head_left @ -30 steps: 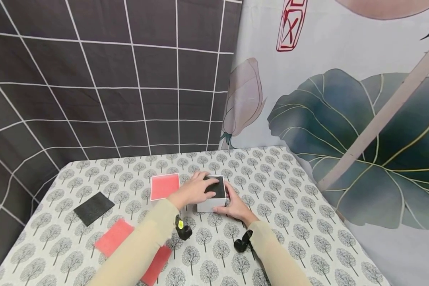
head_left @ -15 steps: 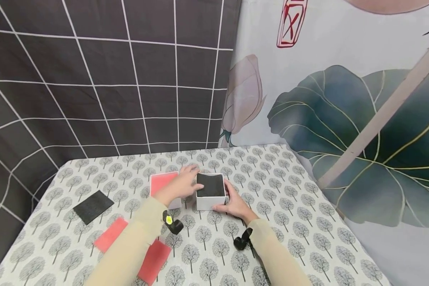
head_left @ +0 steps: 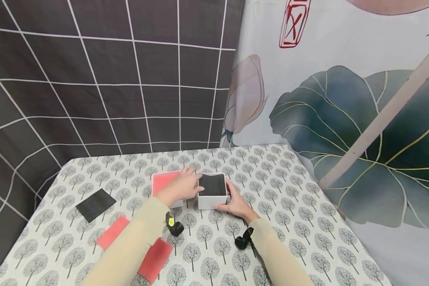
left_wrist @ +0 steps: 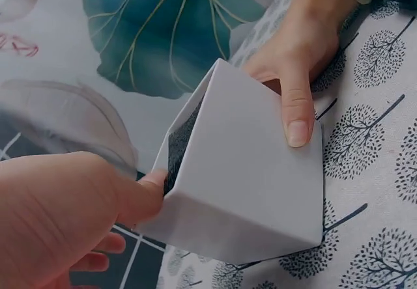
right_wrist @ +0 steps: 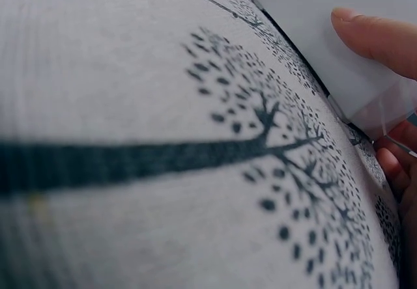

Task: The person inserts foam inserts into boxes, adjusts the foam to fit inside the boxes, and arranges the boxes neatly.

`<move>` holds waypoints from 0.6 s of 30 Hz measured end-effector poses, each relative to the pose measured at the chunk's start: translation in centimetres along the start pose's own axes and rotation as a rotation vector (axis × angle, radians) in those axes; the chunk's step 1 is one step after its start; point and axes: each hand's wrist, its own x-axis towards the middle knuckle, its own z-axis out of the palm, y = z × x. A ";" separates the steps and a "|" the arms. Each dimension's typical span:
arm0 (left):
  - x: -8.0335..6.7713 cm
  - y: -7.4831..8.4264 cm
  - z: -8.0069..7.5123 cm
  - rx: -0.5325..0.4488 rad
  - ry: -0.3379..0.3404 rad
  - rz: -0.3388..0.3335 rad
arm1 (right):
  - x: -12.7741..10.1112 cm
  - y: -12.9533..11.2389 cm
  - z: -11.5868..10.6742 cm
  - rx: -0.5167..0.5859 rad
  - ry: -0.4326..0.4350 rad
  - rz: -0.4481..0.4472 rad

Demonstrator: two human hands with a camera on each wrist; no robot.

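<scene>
A small white box (head_left: 212,201) with a black foam pad (head_left: 213,185) inside stands mid-table. My right hand (head_left: 235,202) grips it, thumb on the front face and fingers round the right side. The left wrist view shows that thumb (left_wrist: 296,107) flat on the white box (left_wrist: 247,185). My left hand (head_left: 180,187) lies over a red-topped white box (head_left: 160,180) just left of it, fingers relaxed. Its thumb touches the white box's left edge, as my left hand (left_wrist: 58,217) shows close up. In the right wrist view a fingertip (right_wrist: 378,38) rests on the box wall (right_wrist: 326,28).
A black foam square (head_left: 96,204) lies at the left of the tree-patterned tablecloth (head_left: 289,222). Two red sheets (head_left: 112,232) (head_left: 155,260) lie near the front left, partly under my left sleeve. Hanging cloths close off the back and right.
My left hand lifted off the black pad in the white box and moved left onto the red-topped box. The right hand has kept its hold on the white box.
</scene>
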 end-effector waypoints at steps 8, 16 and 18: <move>0.5 0.7 -0.1 0.084 -0.007 -0.052 | -0.1 0.3 0.0 -0.003 -0.010 0.004; 0.9 1.1 0.4 0.160 0.014 -0.053 | -0.1 0.2 0.0 0.010 -0.010 -0.007; 0.9 1.2 0.5 0.180 0.018 -0.054 | -0.1 0.1 0.0 0.007 -0.010 -0.011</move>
